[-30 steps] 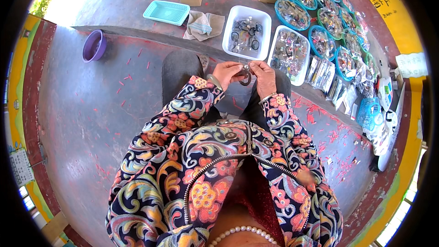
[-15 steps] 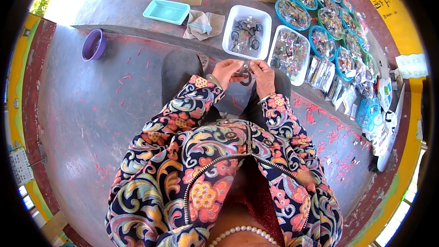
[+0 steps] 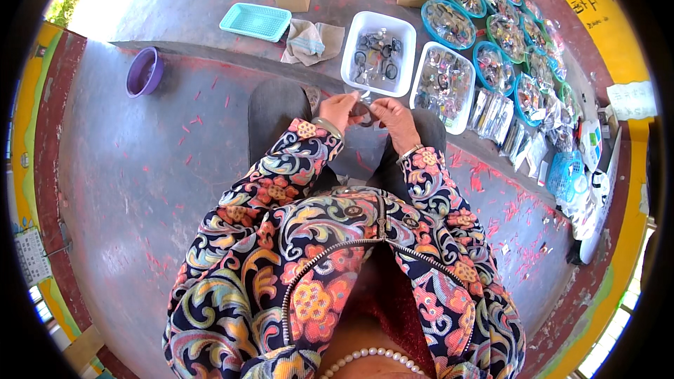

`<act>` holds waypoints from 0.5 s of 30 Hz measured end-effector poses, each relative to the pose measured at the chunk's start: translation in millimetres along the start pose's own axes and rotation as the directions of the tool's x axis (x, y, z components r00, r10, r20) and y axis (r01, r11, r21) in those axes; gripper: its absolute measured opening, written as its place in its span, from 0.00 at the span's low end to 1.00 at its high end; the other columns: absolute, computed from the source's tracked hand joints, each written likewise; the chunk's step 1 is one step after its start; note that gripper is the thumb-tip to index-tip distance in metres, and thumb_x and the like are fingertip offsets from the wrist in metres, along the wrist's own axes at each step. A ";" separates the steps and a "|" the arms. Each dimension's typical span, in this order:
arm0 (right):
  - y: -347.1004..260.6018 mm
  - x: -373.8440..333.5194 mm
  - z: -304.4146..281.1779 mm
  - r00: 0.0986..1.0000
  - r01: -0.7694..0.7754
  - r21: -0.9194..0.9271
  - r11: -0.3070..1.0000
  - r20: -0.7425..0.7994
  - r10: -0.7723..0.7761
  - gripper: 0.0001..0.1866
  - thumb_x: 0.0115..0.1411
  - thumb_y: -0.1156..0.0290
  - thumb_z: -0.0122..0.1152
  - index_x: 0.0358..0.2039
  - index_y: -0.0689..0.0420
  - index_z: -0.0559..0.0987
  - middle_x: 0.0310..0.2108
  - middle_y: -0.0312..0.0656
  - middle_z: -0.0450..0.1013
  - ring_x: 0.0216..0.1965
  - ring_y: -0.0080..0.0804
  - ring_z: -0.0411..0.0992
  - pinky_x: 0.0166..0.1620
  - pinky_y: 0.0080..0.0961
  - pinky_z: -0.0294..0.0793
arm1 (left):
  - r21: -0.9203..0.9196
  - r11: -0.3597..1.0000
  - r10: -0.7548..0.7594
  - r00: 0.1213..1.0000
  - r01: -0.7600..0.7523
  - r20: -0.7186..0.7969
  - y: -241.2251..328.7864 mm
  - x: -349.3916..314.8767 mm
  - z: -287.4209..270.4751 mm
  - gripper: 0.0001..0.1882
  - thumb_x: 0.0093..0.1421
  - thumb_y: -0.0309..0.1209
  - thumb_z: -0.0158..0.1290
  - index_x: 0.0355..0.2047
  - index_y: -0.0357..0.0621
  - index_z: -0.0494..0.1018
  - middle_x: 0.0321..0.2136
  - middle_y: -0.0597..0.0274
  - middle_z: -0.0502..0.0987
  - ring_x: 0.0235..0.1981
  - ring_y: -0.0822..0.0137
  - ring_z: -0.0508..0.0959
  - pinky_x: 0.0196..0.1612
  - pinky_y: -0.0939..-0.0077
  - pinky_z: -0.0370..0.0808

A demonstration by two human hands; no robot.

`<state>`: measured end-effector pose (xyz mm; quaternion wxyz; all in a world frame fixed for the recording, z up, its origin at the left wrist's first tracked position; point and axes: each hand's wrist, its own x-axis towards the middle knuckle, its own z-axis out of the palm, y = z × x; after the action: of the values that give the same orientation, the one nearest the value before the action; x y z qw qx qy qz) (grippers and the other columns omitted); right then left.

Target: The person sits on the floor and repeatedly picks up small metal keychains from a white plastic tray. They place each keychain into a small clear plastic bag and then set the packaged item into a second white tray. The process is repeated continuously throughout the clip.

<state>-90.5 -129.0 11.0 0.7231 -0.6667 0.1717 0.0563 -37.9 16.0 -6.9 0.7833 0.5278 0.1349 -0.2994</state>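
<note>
Fingertips of both hands meeting over the lap, pinching a small dark ring-shaped piece point(image 3: 365, 114) between them. Left hand point(image 3: 338, 109) curled, thumb and forefinger closed on the near-left edge of the piece, a bangle at the wrist. Right hand point(image 3: 394, 114) arched over from the other side, fingers bunched together on the same piece, back of the hand up. Exact grip too small to make out; shape of the piece only roughly readable, mostly covered by the fingers. Both forearms in patterned floral sleeves point(image 3: 295, 161), angled inward from the elbows, wrists close together. Knees in dark trousers point(image 3: 275, 109) just beneath the hands. Just beyond the hands, a white rectangular tray point(image 3: 354, 35) holding dark rings and small parts, a second white tray point(image 3: 463, 123) of bagged bits beside it to the right. Further back, a teal basket point(image 3: 255, 22) and a crumpled cloth point(image 3: 309, 38). Purple bowl point(image 3: 144, 71) well off to the left. Row of blue-rimmed round trays point(image 3: 425, 10) curving off right, contents blurred by the lens rim.
</note>
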 end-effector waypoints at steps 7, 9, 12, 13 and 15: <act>1.3 -4.9 -3.5 0.991 -0.115 -0.030 0.993 0.063 0.117 0.07 0.51 0.68 0.57 0.27 0.58 0.74 0.19 0.33 0.70 0.21 0.16 0.66 0.22 0.12 0.58 | -0.145 0.988 0.053 0.997 -0.061 -0.056 2.3 0.4 0.3 0.15 0.55 0.37 0.48 0.33 0.35 0.69 0.27 0.63 0.73 0.23 0.72 0.75 0.20 0.84 0.70; 1.0 -5.9 -4.7 0.990 -0.141 0.041 0.989 0.017 0.140 0.07 0.51 0.68 0.57 0.26 0.59 0.74 0.19 0.34 0.71 0.20 0.17 0.67 0.21 0.12 0.59 | -0.109 0.989 0.089 0.992 -0.099 -0.093 -0.9 1.2 -0.7 0.15 0.56 0.37 0.47 0.38 0.37 0.68 0.30 0.62 0.72 0.29 0.71 0.74 0.20 0.83 0.70; -4.0 3.6 -6.2 0.979 -0.203 0.137 0.970 -0.008 0.206 0.08 0.51 0.68 0.57 0.26 0.59 0.74 0.19 0.35 0.71 0.19 0.19 0.67 0.20 0.12 0.61 | -0.073 0.984 0.145 0.969 -0.162 -0.200 -6.1 2.0 -0.1 0.16 0.56 0.37 0.46 0.40 0.39 0.68 0.32 0.61 0.72 0.36 0.70 0.72 0.22 0.80 0.71; -6.8 6.0 -8.5 0.972 -0.228 0.165 0.959 -0.014 0.234 0.08 0.51 0.67 0.57 0.27 0.59 0.73 0.19 0.35 0.71 0.19 0.19 0.68 0.21 0.12 0.61 | -0.075 0.987 0.128 0.977 -0.143 -0.171 -6.0 1.2 0.2 0.16 0.56 0.37 0.46 0.41 0.40 0.67 0.34 0.61 0.71 0.37 0.69 0.71 0.24 0.79 0.70; -9.1 20.5 -14.1 0.964 -0.257 0.169 0.952 -0.022 0.264 0.08 0.52 0.67 0.57 0.27 0.59 0.73 0.20 0.35 0.71 0.20 0.19 0.68 0.21 0.12 0.63 | -0.077 0.991 0.096 0.989 -0.105 -0.116 -4.9 -1.1 -0.2 0.17 0.56 0.37 0.46 0.43 0.42 0.65 0.38 0.61 0.69 0.40 0.67 0.70 0.30 0.76 0.68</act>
<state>-71.0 -146.8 12.3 0.7580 -0.5773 0.2782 0.1218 -41.7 15.2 -10.1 0.8100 0.5168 0.1640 -0.2235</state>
